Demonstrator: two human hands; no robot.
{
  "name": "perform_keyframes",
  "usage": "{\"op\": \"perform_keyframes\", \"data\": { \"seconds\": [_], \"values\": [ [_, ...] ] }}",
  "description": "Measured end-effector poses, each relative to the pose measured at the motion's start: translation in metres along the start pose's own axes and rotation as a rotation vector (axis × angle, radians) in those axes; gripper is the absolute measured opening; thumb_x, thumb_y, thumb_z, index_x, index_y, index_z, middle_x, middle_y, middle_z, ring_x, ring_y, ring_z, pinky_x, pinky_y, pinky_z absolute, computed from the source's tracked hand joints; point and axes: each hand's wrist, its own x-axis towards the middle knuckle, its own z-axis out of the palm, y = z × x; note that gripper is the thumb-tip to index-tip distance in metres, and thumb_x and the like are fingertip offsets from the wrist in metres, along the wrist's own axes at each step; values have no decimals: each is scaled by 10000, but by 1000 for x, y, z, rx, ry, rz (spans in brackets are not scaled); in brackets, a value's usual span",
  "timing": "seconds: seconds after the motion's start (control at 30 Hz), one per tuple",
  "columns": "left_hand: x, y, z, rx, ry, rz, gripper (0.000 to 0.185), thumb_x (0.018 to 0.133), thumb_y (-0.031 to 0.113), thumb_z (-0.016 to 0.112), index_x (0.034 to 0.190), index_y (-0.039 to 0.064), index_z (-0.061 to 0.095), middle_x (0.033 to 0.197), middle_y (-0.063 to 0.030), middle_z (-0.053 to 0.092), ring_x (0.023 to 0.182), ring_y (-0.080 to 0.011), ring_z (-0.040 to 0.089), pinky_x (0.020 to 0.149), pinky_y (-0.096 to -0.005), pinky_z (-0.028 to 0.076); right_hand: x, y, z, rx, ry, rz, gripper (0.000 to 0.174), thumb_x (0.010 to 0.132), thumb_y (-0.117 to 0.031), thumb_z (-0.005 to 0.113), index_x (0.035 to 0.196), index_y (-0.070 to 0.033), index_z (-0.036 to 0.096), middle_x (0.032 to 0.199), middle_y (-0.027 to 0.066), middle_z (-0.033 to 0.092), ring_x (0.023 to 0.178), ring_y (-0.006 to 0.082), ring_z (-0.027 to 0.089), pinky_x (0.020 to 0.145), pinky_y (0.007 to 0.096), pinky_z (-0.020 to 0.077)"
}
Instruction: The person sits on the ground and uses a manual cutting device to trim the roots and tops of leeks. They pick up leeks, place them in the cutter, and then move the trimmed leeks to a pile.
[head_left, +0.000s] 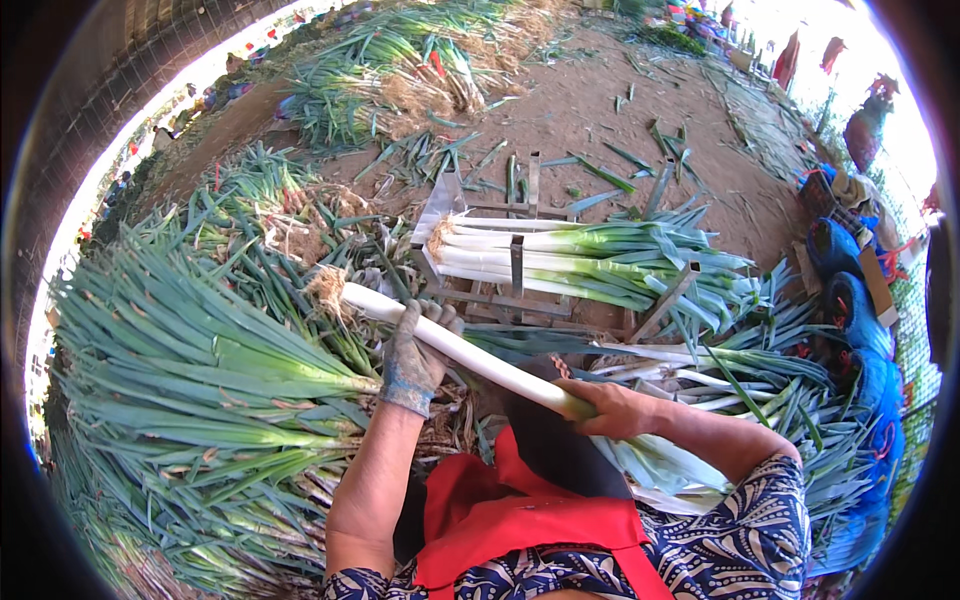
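A long leek (465, 351) lies slantwise across my front, its white shaft bare and its root tuft (328, 289) at the upper left. My left hand (420, 349), in a dirty work glove, grips the shaft below the roots. Bare, my right hand (619, 409) is closed around the shaft where it turns green. The leaves (667, 461) trail beyond it to the lower right, partly hidden by my forearm. Just ahead, a metal rack (517, 266) with square upright posts cradles several white-shafted leeks (525, 244), roots at its left end plate and leaves hanging out right.
Untrimmed leeks (247, 360) are heaped on my left, with more bundles (420, 75) farther ahead. Loose leeks and leaves (712, 367) lie to my right, beside blue bundles (862, 322). Cut leaf pieces (604, 174) litter the dirt floor (577, 97). A red apron (525, 517) covers my front.
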Motion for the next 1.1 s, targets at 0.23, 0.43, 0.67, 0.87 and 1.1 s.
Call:
{"op": "perform_keyframes", "data": {
  "seconds": [0.23, 0.43, 0.67, 0.87, 1.1],
  "values": [
    [147, 74, -87, 8, 161, 167, 284, 986, 337, 493, 1108, 90, 565, 1004, -76, 639, 951, -250, 631, 827, -395, 563, -44, 9, -170, -566, 249, 385, 698, 738, -209, 697, 1400, -216, 478, 1013, 135, 688, 889, 252, 673, 848, 383, 531],
    [232, 57, -86, 470, 257, 155, 316, 961, 284, 551, 1213, 95, 546, 1141, -83, 599, 1090, -258, 577, 932, -397, 484, -7, 34, -321, -742, 645, 369, 642, 808, -13, 616, 1401, -218, 476, 1107, 143, 651, 951, 265, 644, 889, 367, 501],
    [335, -39, -94, 1652, -281, 273, 386, 911, 311, 617, 1226, 88, 605, 1229, -136, 621, 1148, -261, 586, 986, -344, 452, 143, 125, -378, -1127, 656, 177, 602, 825, -74, 602, 1387, -251, 477, 1002, 111, 631, 903, 284, 636, 829, 403, 516],
    [369, -97, -72, 2001, -387, 215, 446, 861, 368, 615, 1219, 102, 612, 1281, -173, 576, 1200, -332, 535, 1023, -405, 419, 273, 229, -316, -1049, 581, 198, 594, 846, -165, 629, 1395, -308, 453, 1060, 63, 598, 951, 279, 623, 783, 420, 526],
    [397, -122, -84, 2100, -417, 287, 406, 858, 295, 647, 1209, 95, 606, 1225, -174, 603, 1147, -349, 561, 981, -415, 443, 340, 306, -280, -923, 563, 231, 595, 825, -201, 644, 1378, -322, 460, 1043, 67, 591, 1000, 280, 604, 831, 428, 492]
  ]
}}
